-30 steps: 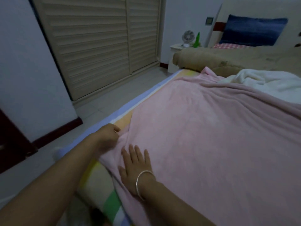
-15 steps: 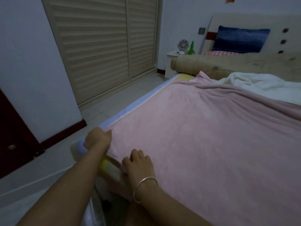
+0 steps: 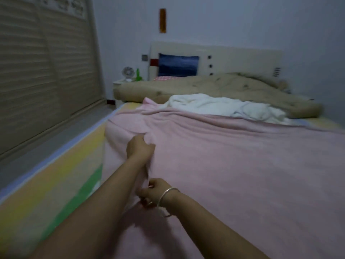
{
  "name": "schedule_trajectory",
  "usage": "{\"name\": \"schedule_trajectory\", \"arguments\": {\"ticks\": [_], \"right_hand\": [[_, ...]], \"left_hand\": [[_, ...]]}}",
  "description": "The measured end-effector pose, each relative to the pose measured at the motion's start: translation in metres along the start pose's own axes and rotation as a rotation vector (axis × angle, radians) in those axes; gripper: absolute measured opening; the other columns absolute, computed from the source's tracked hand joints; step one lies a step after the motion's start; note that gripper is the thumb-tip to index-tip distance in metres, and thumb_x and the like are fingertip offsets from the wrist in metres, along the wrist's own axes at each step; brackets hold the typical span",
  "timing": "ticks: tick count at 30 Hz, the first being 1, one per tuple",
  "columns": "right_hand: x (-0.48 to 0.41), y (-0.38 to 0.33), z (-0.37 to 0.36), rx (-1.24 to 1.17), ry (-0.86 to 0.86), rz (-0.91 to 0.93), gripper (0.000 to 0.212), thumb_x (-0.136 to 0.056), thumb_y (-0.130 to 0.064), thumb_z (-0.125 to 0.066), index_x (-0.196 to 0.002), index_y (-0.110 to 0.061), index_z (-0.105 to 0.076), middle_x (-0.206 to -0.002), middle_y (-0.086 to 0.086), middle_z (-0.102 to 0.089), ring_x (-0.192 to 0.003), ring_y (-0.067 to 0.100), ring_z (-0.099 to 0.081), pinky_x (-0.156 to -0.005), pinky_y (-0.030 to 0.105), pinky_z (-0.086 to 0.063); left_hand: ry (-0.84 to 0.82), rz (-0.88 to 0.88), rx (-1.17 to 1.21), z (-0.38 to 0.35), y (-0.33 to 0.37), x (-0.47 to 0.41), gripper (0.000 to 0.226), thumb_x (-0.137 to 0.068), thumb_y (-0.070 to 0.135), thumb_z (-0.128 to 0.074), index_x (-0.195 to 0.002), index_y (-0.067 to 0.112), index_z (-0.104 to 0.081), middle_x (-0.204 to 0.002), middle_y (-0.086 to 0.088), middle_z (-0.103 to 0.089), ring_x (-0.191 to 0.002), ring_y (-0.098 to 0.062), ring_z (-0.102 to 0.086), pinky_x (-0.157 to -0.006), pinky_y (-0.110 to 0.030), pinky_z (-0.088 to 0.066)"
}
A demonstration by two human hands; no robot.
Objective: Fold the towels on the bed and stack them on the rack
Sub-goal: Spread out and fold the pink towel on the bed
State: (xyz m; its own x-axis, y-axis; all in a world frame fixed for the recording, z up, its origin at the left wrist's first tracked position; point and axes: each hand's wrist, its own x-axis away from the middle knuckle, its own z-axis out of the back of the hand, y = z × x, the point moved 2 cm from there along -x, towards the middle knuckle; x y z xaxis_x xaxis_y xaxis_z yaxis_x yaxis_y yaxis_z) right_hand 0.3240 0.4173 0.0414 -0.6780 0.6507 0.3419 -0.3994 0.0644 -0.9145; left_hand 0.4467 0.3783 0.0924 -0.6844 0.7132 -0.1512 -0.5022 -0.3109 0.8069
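Across the striped mattress [image 3: 56, 176], my left hand [image 3: 139, 149] and right hand [image 3: 153, 192] each grasp the large fluffy pink towel's [image 3: 233, 165] edge.

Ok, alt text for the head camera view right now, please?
A person's left grip and right grip both clutch the left edge of a large pink fleece towel spread over a pastel-striped bed. A crumpled white fluffy towel lies beyond it, before a rumpled beige quilt.

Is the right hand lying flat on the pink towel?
No, the right hand has its fingers curled, pinching the pink towel at its near edge.
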Motion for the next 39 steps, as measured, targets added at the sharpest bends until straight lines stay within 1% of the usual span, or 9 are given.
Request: {"name": "schedule_trajectory", "arguments": {"ticks": [3, 10, 17, 22, 27, 29, 32, 36, 39], "right_hand": [[0.033, 0.027, 0.098, -0.039, 0.086, -0.017, 0.004, -0.09, -0.004, -0.056, -0.088, -0.006, -0.059, -0.071, 0.012, -0.059, -0.052, 0.015, -0.057, -0.048, 0.022, -0.046], [0.113, 0.108, 0.302, -0.604, 0.609, -0.063, 0.023, -0.098, -0.007, -0.04, -0.115, -0.005, -0.056, -0.085, 0.013, -0.066, -0.068, 0.024, -0.063, -0.063, 0.031, -0.051], [0.205, 0.176, 0.426, -0.829, 0.547, -0.155, 0.054, -0.1, -0.049, -0.035, -0.099, -0.002, -0.062, -0.083, 0.014, -0.072, -0.075, 0.029, -0.069, -0.059, 0.037, -0.058], [0.269, 0.204, 0.506, -0.647, 0.534, -0.236, 0.052, -0.092, -0.054, -0.049, -0.105, -0.006, -0.063, -0.092, 0.011, -0.068, -0.079, 0.025, -0.066, -0.054, 0.032, -0.057], [0.356, 0.25, 0.612, -0.305, 0.632, -0.368, 0.022, -0.09, -0.036, -0.061, -0.093, -0.014, -0.064, -0.085, 0.005, -0.065, -0.076, 0.016, -0.06, -0.058, 0.028, -0.048], [0.396, 0.277, 0.66, -0.15, 0.665, -0.403, 0.015, -0.093, -0.02, -0.055, -0.089, -0.008, -0.062, -0.077, 0.007, -0.059, -0.07, 0.014, -0.054, -0.054, 0.025, -0.04], [0.435, 0.314, 0.706, -0.049, 0.72, -0.462, 0.015, -0.093, -0.014, -0.057, -0.079, -0.009, -0.06, -0.071, 0.01, -0.056, -0.062, 0.018, -0.051, -0.051, 0.024, -0.038], [0.42, 0.343, 0.717, 0.175, 0.66, -0.417, 0.013, -0.089, -0.014, -0.065, -0.086, -0.001, -0.066, -0.076, 0.013, -0.06, -0.066, 0.024, -0.055, -0.057, 0.028, -0.048], [0.392, 0.345, 0.71, 0.506, 0.615, -0.402, 0.038, -0.091, -0.038, -0.059, -0.098, -0.003, -0.07, -0.09, 0.016, -0.064, -0.084, 0.026, -0.058, -0.075, 0.03, -0.044]], "left_hand": [[-0.158, -0.148, 0.064, -0.086, 0.073, 0.028, 0.012, -0.084, 0.022, -0.064, -0.09, 0.014, -0.07, -0.093, -0.011, -0.072, -0.094, -0.031, -0.066, -0.076, -0.031, -0.049], [-0.424, -0.277, 0.281, -0.251, 0.18, 0.133, 0.028, -0.088, 0.044, -0.06, -0.085, 0.022, -0.076, -0.079, -0.001, -0.074, -0.086, -0.018, -0.07, -0.072, -0.034, -0.055], [-0.656, -0.271, 0.405, -0.37, 0.239, 0.24, 0.028, -0.086, 0.043, -0.064, -0.086, 0.018, -0.077, -0.072, 0.006, -0.073, -0.071, -0.005, -0.066, -0.073, -0.037, -0.057], [-0.671, -0.212, 0.361, -0.434, 0.287, 0.309, 0.02, -0.088, 0.036, -0.067, -0.09, 0.02, -0.079, -0.082, 0.003, -0.076, -0.084, -0.011, -0.071, -0.077, -0.038, -0.059], [-0.77, -0.275, 0.271, -0.519, 0.382, 0.417, 0.018, -0.087, 0.014, -0.058, -0.081, 0.008, -0.074, -0.076, -0.012, -0.07, -0.087, -0.026, -0.066, -0.072, -0.03, -0.049], [-0.857, -0.303, 0.279, -0.552, 0.416, 0.465, 0.02, -0.085, 0.018, -0.057, -0.077, 0.006, -0.071, -0.069, -0.012, -0.065, -0.079, -0.022, -0.062, -0.069, -0.029, -0.046], [-0.916, -0.377, 0.208, -0.579, 0.433, 0.506, 0.04, -0.079, 0.038, -0.055, -0.1, 0.01, -0.074, -0.098, -0.012, -0.073, -0.096, -0.024, -0.066, -0.077, -0.027, -0.046], [-0.797, -0.363, 0.022, -0.575, 0.397, 0.49, 0.046, -0.077, 0.035, -0.045, -0.112, 0.018, -0.071, -0.111, -0.007, -0.071, -0.105, -0.025, -0.064, -0.089, -0.031, -0.049], [-0.611, -0.286, -0.076, -0.559, 0.356, 0.459, 0.043, -0.072, 0.029, -0.041, -0.1, 0.022, -0.073, -0.107, -0.002, -0.072, -0.103, -0.023, -0.064, -0.092, -0.029, -0.049]]}}
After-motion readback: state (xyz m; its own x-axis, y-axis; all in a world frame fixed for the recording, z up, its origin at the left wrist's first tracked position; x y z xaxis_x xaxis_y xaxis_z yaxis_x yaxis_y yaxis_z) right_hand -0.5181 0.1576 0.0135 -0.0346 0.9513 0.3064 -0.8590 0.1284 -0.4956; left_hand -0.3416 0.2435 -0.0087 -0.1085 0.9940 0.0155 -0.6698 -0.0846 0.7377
